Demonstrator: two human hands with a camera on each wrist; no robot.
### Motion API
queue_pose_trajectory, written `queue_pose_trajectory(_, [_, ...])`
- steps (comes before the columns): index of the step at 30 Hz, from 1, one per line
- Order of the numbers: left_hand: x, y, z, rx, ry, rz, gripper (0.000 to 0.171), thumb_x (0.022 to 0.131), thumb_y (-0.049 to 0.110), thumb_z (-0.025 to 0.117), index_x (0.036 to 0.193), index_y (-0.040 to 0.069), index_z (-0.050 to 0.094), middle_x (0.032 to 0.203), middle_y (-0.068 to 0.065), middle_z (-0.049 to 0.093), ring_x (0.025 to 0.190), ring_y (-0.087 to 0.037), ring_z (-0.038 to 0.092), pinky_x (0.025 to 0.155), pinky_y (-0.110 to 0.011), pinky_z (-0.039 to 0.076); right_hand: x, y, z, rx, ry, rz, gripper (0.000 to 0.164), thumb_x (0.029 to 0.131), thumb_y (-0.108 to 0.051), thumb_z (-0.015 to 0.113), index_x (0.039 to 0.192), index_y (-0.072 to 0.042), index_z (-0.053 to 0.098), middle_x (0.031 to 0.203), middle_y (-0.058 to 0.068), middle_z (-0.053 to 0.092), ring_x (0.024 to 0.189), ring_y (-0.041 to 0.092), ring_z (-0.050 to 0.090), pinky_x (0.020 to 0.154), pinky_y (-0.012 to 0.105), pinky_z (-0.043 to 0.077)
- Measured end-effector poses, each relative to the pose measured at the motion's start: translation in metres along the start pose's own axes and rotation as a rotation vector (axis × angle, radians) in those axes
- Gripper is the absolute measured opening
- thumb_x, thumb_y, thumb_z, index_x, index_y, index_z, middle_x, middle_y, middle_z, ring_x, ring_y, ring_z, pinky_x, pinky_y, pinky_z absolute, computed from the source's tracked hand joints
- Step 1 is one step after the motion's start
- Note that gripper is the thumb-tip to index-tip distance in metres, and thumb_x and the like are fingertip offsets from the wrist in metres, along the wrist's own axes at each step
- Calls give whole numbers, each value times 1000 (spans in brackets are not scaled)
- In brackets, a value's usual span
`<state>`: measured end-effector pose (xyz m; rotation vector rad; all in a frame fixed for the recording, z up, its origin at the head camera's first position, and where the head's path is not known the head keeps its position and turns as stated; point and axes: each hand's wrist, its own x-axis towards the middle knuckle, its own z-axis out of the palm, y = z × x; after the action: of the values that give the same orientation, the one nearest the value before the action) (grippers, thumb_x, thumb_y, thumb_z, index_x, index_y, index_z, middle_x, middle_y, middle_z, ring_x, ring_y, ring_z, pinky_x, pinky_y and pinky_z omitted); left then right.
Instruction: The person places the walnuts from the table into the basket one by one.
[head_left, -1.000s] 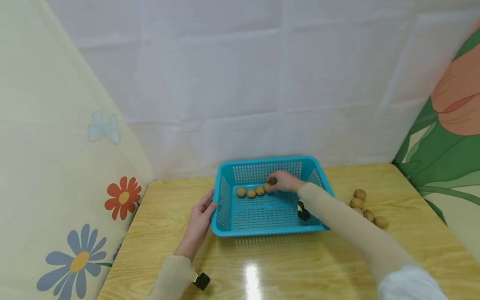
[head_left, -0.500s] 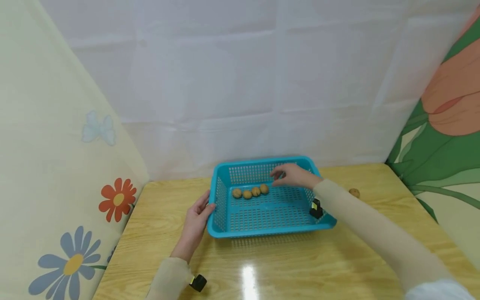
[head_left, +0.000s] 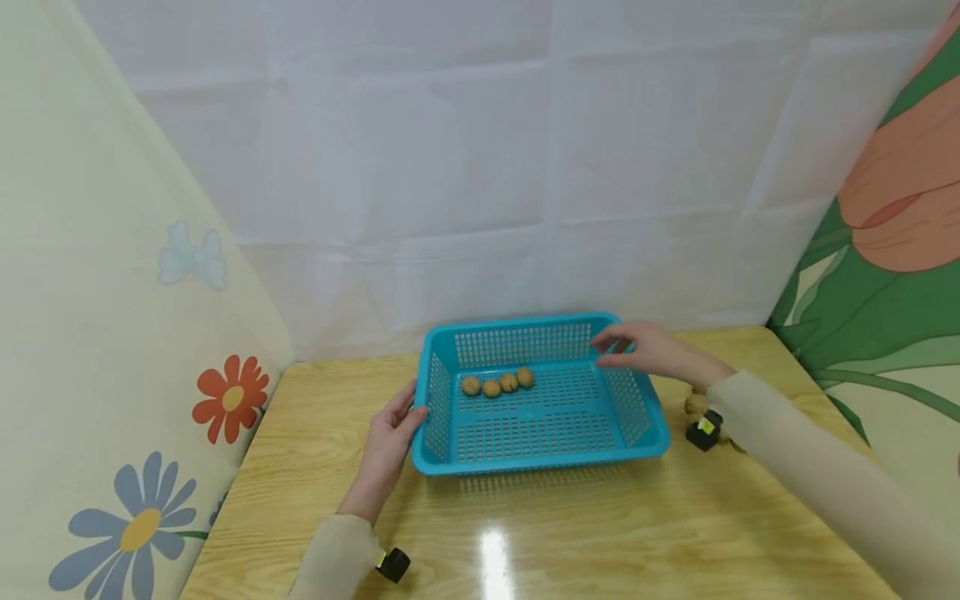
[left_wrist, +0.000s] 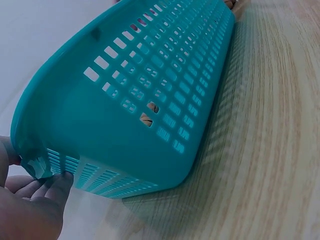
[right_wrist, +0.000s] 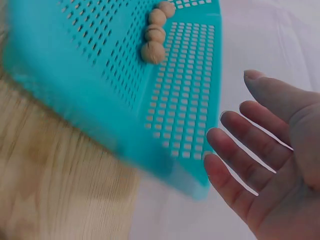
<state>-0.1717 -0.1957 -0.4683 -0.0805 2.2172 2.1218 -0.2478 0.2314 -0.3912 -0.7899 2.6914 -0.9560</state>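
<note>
A blue plastic basket [head_left: 536, 457] with perforated walls stands on the table. Several walnuts [head_left: 491, 388] lie in a row on its floor, towards the back left. My left hand [head_left: 384, 454] holds the basket's left end, thumb at the rim; the left wrist view shows its fingers [left_wrist: 55, 192] curled beneath the rim. Over the basket's back right corner is my right hand [head_left: 648, 348], with nothing in it. In the right wrist view its fingers [right_wrist: 245, 135] are spread and the palm shows.
More walnuts [head_left: 695, 406] sit on the wooden table [head_left: 600, 533] right of the basket, partly hidden by my right wrist and its black camera [head_left: 703, 431]. A white cloth [head_left: 420, 167] hangs behind, with flower-printed panels [head_left: 150, 350] at both sides.
My right hand has let go of a walnut at the right end of the row and moved right, to the basket's right side. My left hand keeps its hold on the basket.
</note>
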Motion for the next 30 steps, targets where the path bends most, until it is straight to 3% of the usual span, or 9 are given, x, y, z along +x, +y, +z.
queue_pose_trajectory(6, [1,0,-1,-4,10,-9,59,108,10,57,162,6,35,161,-18,44,145,-29,45,95,-16,52,-32,11,-12,16,48,24,40,102,-23,70,134,1,65,127,18,69,108,30,66,87,47,58])
queue_pose_trajectory(12, [1,0,-2,4,16,-21,59,108,12,57,163,8,35,161,-17,44,145,-28,45,96,-18,52,-57,25,-18,-40,106,57,40,102,-23,69,135,0,66,126,17,70,106,30,68,86,50,58])
queue_pose_trajectory(19, [0,-2,-1,-11,14,-12,59,108,10,57,162,7,36,160,-17,45,144,-28,46,95,-17,52,-87,41,-23,-30,147,65,36,103,-20,68,133,0,67,124,18,71,102,29,68,80,37,58])
queue_pose_trajectory(22, [0,-2,0,-11,12,-11,59,108,10,57,162,7,36,160,-17,45,144,-28,46,96,-17,52,-97,51,-24,-32,160,92,36,103,-20,67,133,0,66,123,18,71,101,28,68,77,33,58])
queue_pose_trajectory(30, [1,-2,0,-16,4,-5,59,108,10,57,162,7,35,160,-18,44,146,-30,45,96,-17,52,-116,80,-22,-52,188,174,37,104,-19,66,135,1,65,124,22,70,99,31,68,76,35,57])
